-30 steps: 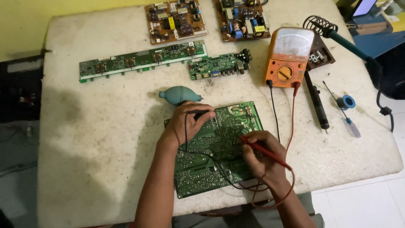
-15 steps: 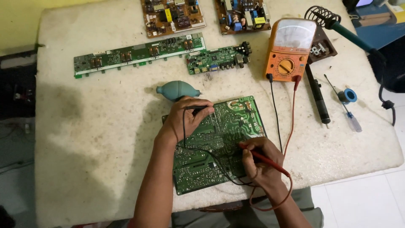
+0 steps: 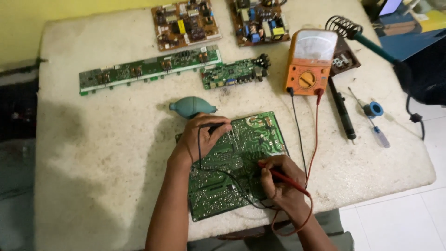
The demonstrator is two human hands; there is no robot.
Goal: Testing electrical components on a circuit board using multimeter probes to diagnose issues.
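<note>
A large green circuit board (image 3: 241, 153) lies solder side up near the table's front edge. My left hand (image 3: 200, 135) pinches a black test probe (image 3: 214, 128) against the board's upper left part. Lower right on the board, my right hand (image 3: 281, 182) holds a red test probe (image 3: 284, 177) with its tip on the board. Black and red leads run from the probes up to an orange analog multimeter (image 3: 310, 62) standing behind the board.
A teal rubber blower bulb (image 3: 191, 106) lies just behind my left hand. Further back lie a long green strip board (image 3: 148, 69), a small green board (image 3: 234, 73) and two brown boards (image 3: 185, 23). A black soldering iron (image 3: 341, 109), a screwdriver (image 3: 371, 126), a blue solder spool (image 3: 373, 109) and a coil stand (image 3: 346, 28) lie at the right.
The view has shifted slightly. My right hand with the red probe moved a little toward the board's lower middle. My left hand keeps the black probe on the same spot.
</note>
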